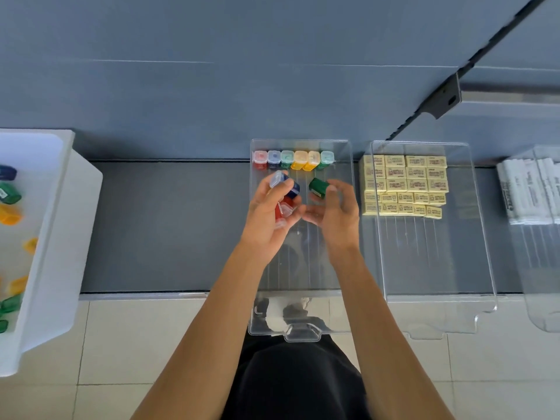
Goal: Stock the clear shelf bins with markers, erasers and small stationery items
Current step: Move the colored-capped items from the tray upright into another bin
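Right hand point(333, 210) is pinching one green sharpener point(318, 187) between thumb and fingers; the fingers are narrow around it, and the piece is lying tilted, its long axis running on a diagonal away from the palm toward the far left. Left hand point(269, 213) is cupping the reserve: a blue sharpener point(286, 184) sitting high at the fingertips and red sharpeners point(283, 209) lying lower against the palm, fingers curled around them; the exact count is not readable. Both hands are hovering over the clear bin point(303, 331), apart from its floor. The filled row of capped sharpeners point(292, 160) is standing just beyond both sets of fingertips, against the far wall, running left to right. Bare bin floor is lying directly below the fingers and back toward the wrists. Judgement: the green piece is going in next, in front of that row. The right fingers are the nearer ones. The piece is needing a turn so its long axis stands like the others. Erasers point(406, 183) are lying to the outside of the right fingers, markers point(530, 192) well beyond; the white tub point(60, 237) is sitting well outside the left fingers.
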